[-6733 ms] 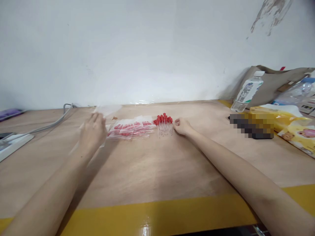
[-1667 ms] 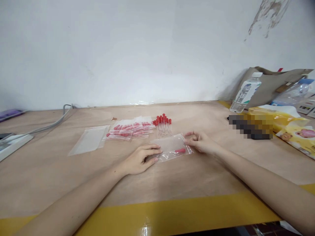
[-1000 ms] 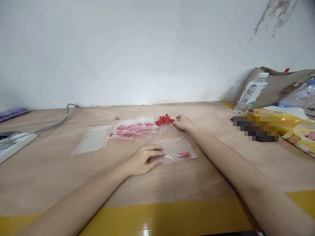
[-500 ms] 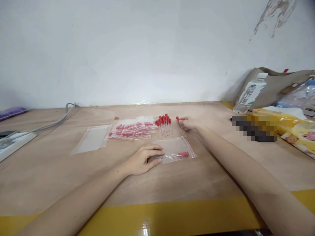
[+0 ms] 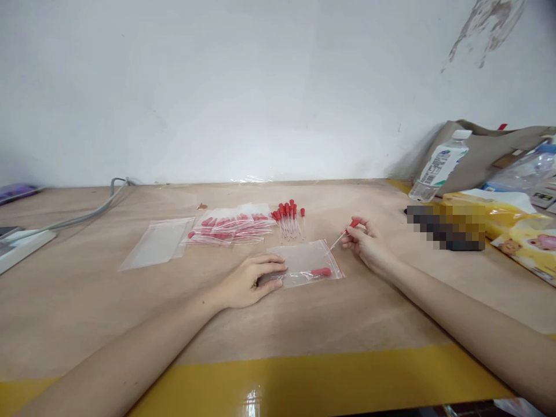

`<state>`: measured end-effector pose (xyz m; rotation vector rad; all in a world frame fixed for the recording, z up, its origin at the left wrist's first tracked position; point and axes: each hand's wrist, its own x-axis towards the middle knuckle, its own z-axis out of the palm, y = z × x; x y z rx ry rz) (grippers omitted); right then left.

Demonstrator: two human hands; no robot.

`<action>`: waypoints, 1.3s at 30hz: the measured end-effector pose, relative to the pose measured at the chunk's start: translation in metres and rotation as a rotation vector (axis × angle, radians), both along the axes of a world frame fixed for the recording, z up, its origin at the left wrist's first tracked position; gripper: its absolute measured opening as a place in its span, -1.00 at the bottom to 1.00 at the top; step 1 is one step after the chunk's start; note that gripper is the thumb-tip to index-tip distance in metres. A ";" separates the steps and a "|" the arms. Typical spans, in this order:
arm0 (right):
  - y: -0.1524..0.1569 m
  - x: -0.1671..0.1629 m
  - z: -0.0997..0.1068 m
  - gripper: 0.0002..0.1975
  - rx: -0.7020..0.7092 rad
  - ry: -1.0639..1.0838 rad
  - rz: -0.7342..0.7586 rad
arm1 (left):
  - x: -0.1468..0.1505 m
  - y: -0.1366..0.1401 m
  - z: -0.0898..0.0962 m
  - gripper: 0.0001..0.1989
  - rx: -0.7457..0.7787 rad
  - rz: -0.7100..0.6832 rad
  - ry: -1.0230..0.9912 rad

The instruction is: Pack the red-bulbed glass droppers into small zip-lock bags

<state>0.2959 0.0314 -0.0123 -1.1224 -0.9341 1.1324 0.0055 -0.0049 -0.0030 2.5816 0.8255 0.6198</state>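
A clear zip bag (image 5: 299, 258) lies flat on the table with a red-bulbed dropper (image 5: 321, 271) inside along its near side. My left hand (image 5: 256, 281) holds down the bag's left end, its fingers on top and the thumb at the near edge. To the right of the bag, my right hand (image 5: 365, 240) pinches another glass dropper (image 5: 343, 236) by its red bulb. That dropper's thin tip slants down and left to the bag's red-edged right end. Behind the bag is a bunch of loose droppers (image 5: 287, 213), with a single dropper (image 5: 303, 214) just right of it.
Left of the bunch lies a pile of filled zip bags (image 5: 230, 226), and beyond it flat zip bags (image 5: 156, 243). A grey cable (image 5: 82, 219) runs along the left. On the right are a water bottle (image 5: 441, 168), a blurred dark object (image 5: 452, 229) and a yellow package (image 5: 495, 211).
My right hand has moved right and nearer from beside the loose droppers, bringing a dropper to the bag's right end. My left hand stays on the bag.
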 end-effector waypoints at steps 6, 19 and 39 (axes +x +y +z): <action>-0.015 -0.005 0.002 -0.61 -0.037 -0.047 0.154 | 0.001 -0.001 0.002 -0.59 0.021 0.015 -0.012; -0.012 0.006 0.003 -0.68 -0.060 -0.080 0.028 | -0.001 0.000 0.000 -0.58 0.012 0.031 0.003; -0.014 0.017 0.007 -0.70 0.095 -0.704 0.613 | 0.001 0.001 0.001 -0.58 0.024 0.023 0.012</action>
